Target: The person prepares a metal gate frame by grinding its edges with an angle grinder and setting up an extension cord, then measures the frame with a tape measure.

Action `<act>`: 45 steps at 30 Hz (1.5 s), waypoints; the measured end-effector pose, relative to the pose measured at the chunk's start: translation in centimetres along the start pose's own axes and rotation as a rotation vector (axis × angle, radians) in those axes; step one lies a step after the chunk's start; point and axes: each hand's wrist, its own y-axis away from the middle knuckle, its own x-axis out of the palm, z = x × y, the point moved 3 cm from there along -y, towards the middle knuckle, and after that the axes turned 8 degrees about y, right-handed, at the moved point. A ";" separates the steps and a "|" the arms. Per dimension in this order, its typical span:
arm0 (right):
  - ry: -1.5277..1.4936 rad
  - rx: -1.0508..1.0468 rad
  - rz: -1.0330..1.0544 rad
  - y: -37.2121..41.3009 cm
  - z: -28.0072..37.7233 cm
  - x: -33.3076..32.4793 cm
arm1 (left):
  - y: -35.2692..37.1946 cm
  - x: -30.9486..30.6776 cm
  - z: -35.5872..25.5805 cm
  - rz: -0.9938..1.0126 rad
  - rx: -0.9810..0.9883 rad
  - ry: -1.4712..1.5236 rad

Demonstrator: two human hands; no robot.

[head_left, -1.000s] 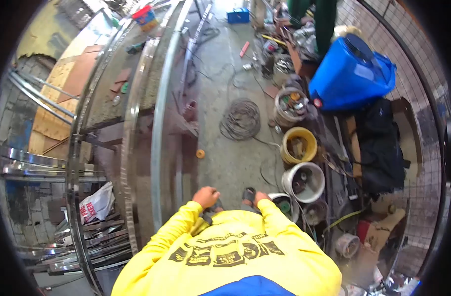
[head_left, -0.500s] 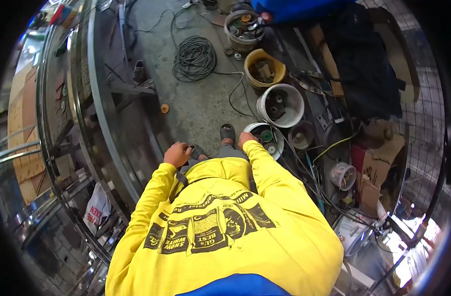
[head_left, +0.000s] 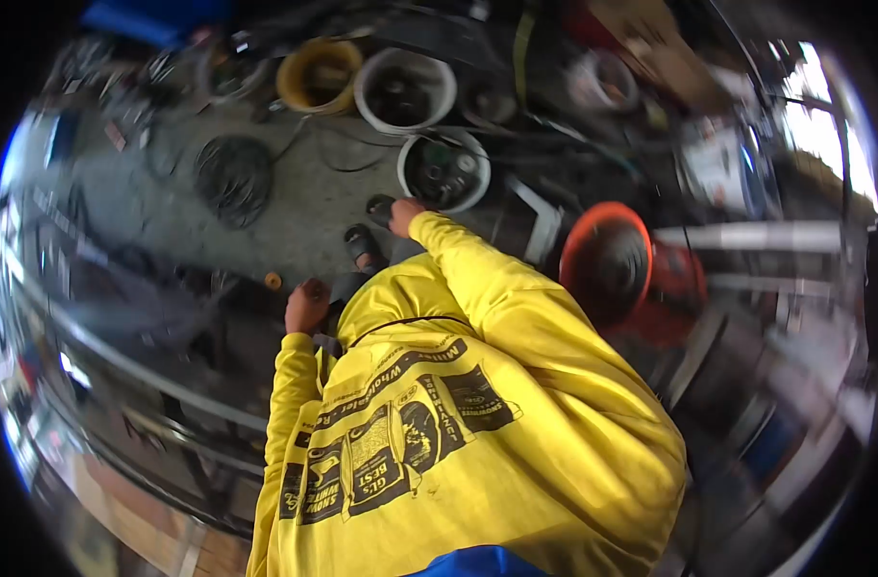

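My left hand (head_left: 307, 307) hangs beside my left thigh with its fingers curled in. A dark patch shows at the fingers, too blurred to tell whether it is an object. My right hand (head_left: 405, 218) is closed in front of my right leg, and I see nothing sticking out of it. Just beyond it stands a white bucket (head_left: 485, 189) with discs and small parts inside. Under my right hand is a dark sandal (head_left: 379, 207) on my foot; the other sandal (head_left: 358, 237) is a little behind it.
A larger white bucket (head_left: 364, 100) and a yellow bucket (head_left: 287, 81) stand farther off. A coiled cable (head_left: 233, 181) and a small orange disc (head_left: 273, 281) lie on the concrete floor. To the right is an orange bucket (head_left: 569, 252). Metal frames (head_left: 122, 356) line the left side.
My body and view have turned right, so the buckets and cable coil have swung leftward in view. The orange bucket has come into sight. Both hands stay low by my legs, fingers curled.
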 end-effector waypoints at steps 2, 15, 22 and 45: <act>-0.135 0.118 -0.064 1.5 -1.8 2.1 | -0.5 -0.3 0.5 0.085 -0.020 -0.070; -0.428 0.603 -0.138 12.7 -12.5 22.3 | -12.0 -2.3 4.6 0.304 0.262 -0.545; -0.490 0.659 0.128 18.3 -12.5 22.3 | -11.0 -1.3 -4.1 0.324 0.135 -0.412; -0.218 0.335 -0.121 9.5 -18.9 26.7 | -14.7 -0.8 0.3 0.449 0.272 -0.753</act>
